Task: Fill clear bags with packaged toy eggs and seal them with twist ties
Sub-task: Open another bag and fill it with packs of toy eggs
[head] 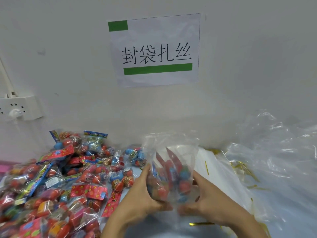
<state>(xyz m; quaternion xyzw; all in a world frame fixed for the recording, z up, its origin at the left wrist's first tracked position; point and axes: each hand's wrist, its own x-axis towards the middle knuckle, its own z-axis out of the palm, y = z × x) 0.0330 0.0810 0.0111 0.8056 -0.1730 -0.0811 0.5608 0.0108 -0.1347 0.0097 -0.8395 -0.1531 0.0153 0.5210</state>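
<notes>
at lower centre of the frame, the left hand (145, 194) and right hand (207, 203) cup a clear bag (171, 169) of toy eggs, fingers apparently curled around its blurred base.

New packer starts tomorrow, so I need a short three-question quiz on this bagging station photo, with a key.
1. True or false: the clear bag held by the left hand and right hand is already tied shut.
2. Where does the pile of packaged toy eggs lie relative to the held bag? A) to its left B) to its right C) behind the wall sign
3. Fill in: the loose twist ties on the table are ___ in colour.

Key: 1 false, its top stands open; 2 A; 3 gold.
</notes>
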